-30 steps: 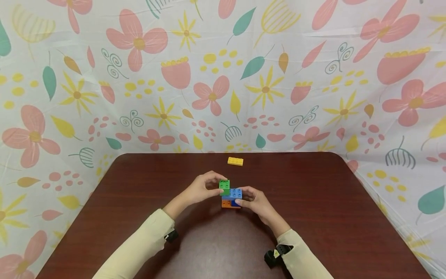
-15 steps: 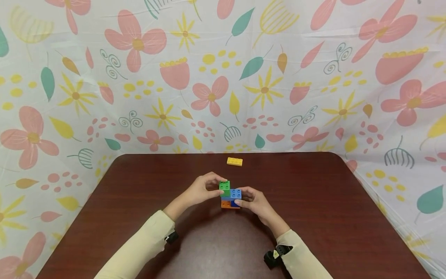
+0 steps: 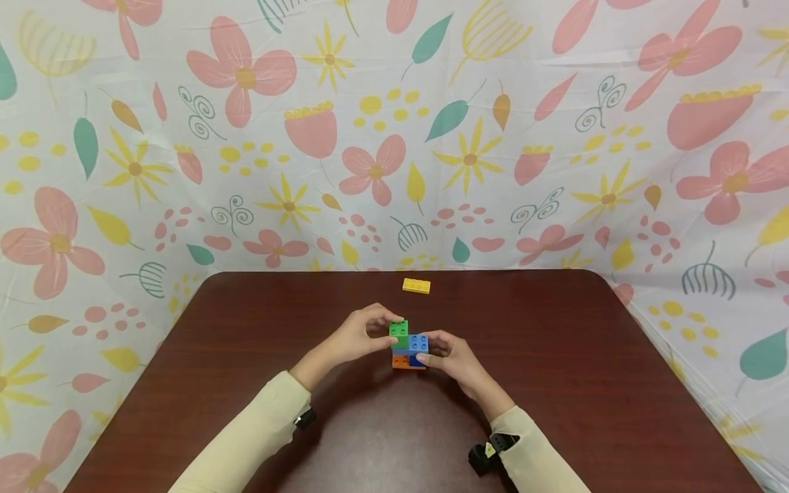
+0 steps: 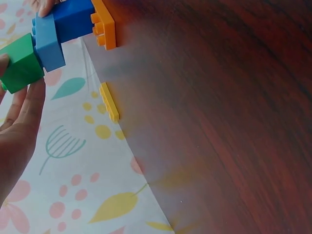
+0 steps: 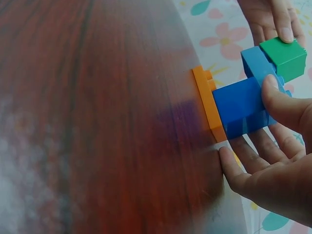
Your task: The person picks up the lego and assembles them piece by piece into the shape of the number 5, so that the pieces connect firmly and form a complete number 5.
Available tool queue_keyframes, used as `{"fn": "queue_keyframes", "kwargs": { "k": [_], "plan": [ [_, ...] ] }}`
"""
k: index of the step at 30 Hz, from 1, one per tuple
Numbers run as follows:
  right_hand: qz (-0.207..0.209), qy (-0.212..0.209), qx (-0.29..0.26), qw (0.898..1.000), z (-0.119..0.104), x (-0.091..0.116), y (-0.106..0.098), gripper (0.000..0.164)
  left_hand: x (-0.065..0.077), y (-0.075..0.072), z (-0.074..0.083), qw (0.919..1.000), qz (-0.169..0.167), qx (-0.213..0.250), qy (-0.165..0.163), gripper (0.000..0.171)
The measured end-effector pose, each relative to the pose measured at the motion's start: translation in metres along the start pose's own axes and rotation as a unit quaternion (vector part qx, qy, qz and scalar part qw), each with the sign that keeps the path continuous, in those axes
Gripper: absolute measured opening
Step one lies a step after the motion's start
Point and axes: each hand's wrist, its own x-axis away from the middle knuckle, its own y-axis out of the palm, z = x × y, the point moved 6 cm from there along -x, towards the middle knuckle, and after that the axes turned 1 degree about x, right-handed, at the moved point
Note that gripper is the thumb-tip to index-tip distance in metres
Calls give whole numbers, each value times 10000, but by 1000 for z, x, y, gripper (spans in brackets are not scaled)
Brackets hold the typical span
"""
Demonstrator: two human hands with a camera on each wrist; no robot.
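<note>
At the table's middle stands a small stack of toy building bricks. Its base is a thin orange brick (image 5: 209, 105), with a dark blue brick (image 5: 239, 107) on it. A light blue brick (image 3: 418, 342) lies across the top and overhangs to the left. On that overhanging end is a green brick (image 3: 398, 332); whether it is fully seated I cannot tell. My left hand (image 3: 354, 335) pinches the green brick between thumb and fingers. From the right, my right hand (image 3: 456, 359) grips the dark blue and light blue bricks, thumb in front and fingers behind.
A flat yellow brick (image 3: 416, 285) lies alone near the far edge of the dark brown table (image 3: 277, 301). Behind the table hangs a white cloth (image 3: 394, 137) printed with flowers and leaves. Each wrist wears a black camera strap.
</note>
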Motion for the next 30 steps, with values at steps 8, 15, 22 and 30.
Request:
{"fn": "queue_keyframes", "kwargs": {
  "k": [8, 15, 22, 30],
  "plan": [
    [47, -58, -12, 10000, 14, -10, -4, 39, -3, 0, -13, 10000, -7, -70, -14, 35],
    [156, 0, 19, 9999, 28, -16, -5, 41, -4, 1, -11, 9995, -110, -286, 5, 33],
    [98, -26, 30, 9999, 29, -17, -3, 41, -4, 2, -10, 9991, -129, -401, 4, 32],
    [109, -16, 96, 9999, 14, -10, -3, 36, -3, 3, -15, 9996, -131, -258, -6, 32]
  ]
}}
